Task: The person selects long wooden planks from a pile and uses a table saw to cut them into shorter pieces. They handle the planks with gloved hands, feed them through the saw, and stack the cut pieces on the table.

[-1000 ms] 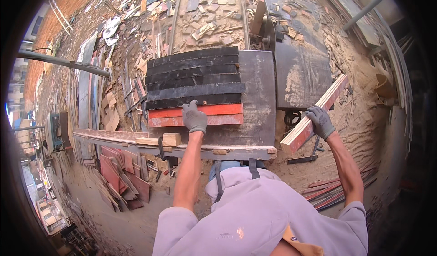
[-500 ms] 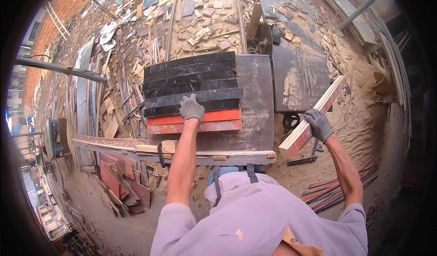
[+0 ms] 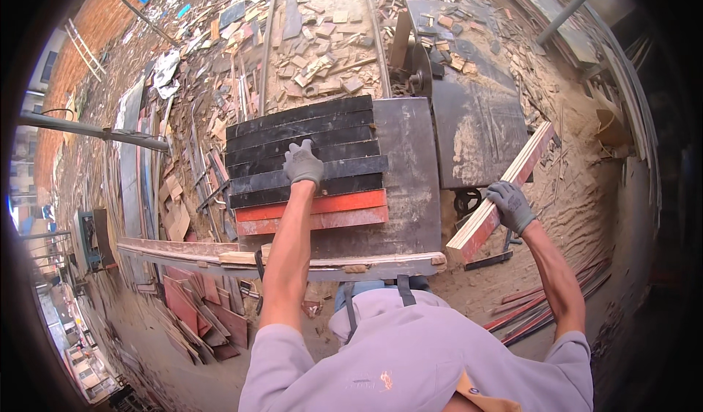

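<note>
Under a grey glove, my left hand [image 3: 303, 162] rests on a row of black-faced plywood strips [image 3: 253, 147], its fingers stretched out and spread. Two red-faced strips [image 3: 351, 203] lie along the near side of that row, just below my left wrist. My right hand [image 3: 511, 206], also gloved, grips a bundle of plywood strips [image 3: 529, 159]. Pale layered edges show on the bundle's upper side, and one face is red. It is held slanted in the air, off the table's right side; my thumb is hidden.
A dark metal saw table [image 3: 410, 148] carries the strips, with a wooden fence [image 3: 381, 262] along its near edge. A second metal plate [image 3: 476, 119] with machine parts stands to the right. Wood offcuts [image 3: 322, 61] litter the ground beyond; board scraps [image 3: 201, 302] lie at lower left.
My left hand has slid farther away across the black strips, from near the red ones toward the middle of the row. My right hand still holds the bundle, barely shifted.
</note>
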`<control>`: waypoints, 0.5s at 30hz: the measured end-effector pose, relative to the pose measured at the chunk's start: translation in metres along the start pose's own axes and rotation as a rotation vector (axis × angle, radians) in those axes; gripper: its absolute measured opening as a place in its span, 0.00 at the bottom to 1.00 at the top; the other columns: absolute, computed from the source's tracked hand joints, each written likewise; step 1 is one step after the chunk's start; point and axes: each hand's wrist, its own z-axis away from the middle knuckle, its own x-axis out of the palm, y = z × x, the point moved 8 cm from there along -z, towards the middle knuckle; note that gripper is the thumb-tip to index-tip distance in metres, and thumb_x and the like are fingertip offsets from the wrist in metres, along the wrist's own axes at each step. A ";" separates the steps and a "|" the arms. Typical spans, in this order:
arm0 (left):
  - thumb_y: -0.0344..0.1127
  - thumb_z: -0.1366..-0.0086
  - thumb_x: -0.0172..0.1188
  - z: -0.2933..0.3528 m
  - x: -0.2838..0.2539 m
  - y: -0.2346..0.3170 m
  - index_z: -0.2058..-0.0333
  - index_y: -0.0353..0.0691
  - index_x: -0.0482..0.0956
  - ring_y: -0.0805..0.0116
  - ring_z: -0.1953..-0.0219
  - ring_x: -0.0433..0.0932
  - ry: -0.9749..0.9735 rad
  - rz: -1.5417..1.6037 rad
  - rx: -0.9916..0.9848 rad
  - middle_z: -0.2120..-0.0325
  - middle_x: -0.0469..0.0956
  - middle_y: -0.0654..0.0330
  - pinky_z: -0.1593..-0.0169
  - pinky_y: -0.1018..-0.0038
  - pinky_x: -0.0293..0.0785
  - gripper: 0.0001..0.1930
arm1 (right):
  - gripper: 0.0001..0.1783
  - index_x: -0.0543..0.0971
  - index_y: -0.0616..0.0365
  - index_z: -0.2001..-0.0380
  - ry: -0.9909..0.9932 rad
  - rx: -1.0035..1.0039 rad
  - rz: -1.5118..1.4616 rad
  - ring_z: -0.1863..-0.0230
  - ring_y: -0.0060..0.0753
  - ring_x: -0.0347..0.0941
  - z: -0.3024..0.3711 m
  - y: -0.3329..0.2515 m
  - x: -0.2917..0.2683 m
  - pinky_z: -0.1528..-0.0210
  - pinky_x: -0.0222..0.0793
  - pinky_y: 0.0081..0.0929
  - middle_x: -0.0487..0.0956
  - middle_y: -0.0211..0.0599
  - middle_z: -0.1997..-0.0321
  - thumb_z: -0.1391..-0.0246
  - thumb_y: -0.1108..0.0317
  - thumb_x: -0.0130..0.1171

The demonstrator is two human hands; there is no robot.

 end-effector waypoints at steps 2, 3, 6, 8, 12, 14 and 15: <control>0.35 0.36 0.60 -0.007 0.002 -0.005 0.39 0.55 0.75 0.46 0.39 0.75 -0.014 0.024 -0.022 0.42 0.73 0.49 0.39 0.53 0.75 0.25 | 0.20 0.77 0.56 0.55 0.004 0.002 -0.008 0.42 0.53 0.75 -0.003 -0.002 -0.002 0.38 0.71 0.47 0.78 0.44 0.47 0.55 0.74 0.67; 0.35 0.36 0.61 -0.012 0.008 -0.013 0.39 0.56 0.75 0.45 0.39 0.75 -0.042 0.030 -0.040 0.42 0.73 0.49 0.39 0.52 0.75 0.26 | 0.20 0.77 0.56 0.56 0.008 -0.008 -0.012 0.42 0.53 0.75 -0.006 -0.003 -0.002 0.38 0.71 0.47 0.78 0.44 0.48 0.55 0.74 0.67; 0.36 0.36 0.61 -0.026 0.009 -0.008 0.38 0.58 0.74 0.45 0.39 0.75 -0.081 -0.006 -0.029 0.42 0.74 0.49 0.39 0.52 0.74 0.27 | 0.18 0.78 0.56 0.55 0.016 0.003 -0.010 0.42 0.51 0.75 -0.005 -0.002 -0.003 0.37 0.70 0.47 0.78 0.43 0.48 0.52 0.73 0.64; 0.36 0.36 0.61 -0.033 0.000 0.003 0.38 0.59 0.74 0.45 0.39 0.75 -0.029 -0.010 -0.006 0.42 0.74 0.49 0.39 0.52 0.74 0.27 | 0.18 0.78 0.56 0.55 0.010 0.015 -0.007 0.42 0.51 0.75 -0.004 -0.002 -0.003 0.37 0.69 0.47 0.78 0.43 0.48 0.51 0.73 0.63; 0.37 0.35 0.61 -0.047 -0.007 0.009 0.36 0.57 0.73 0.47 0.38 0.75 -0.057 -0.080 0.002 0.41 0.72 0.50 0.38 0.52 0.75 0.28 | 0.18 0.77 0.57 0.56 0.016 0.007 -0.015 0.42 0.52 0.75 -0.007 -0.003 -0.002 0.37 0.70 0.47 0.78 0.43 0.48 0.53 0.74 0.64; 0.36 0.35 0.61 -0.064 0.005 0.002 0.35 0.59 0.72 0.47 0.37 0.75 -0.131 -0.066 -0.011 0.39 0.72 0.49 0.38 0.52 0.75 0.29 | 0.18 0.77 0.57 0.56 0.016 0.004 -0.015 0.42 0.53 0.75 -0.008 -0.003 0.000 0.36 0.70 0.48 0.78 0.44 0.48 0.53 0.74 0.64; 0.36 0.35 0.61 -0.070 0.005 0.004 0.35 0.59 0.72 0.47 0.37 0.75 -0.142 -0.082 0.000 0.39 0.71 0.49 0.37 0.52 0.75 0.29 | 0.17 0.77 0.57 0.56 0.006 0.007 -0.011 0.41 0.53 0.75 -0.010 -0.004 0.002 0.36 0.70 0.48 0.78 0.44 0.48 0.52 0.74 0.64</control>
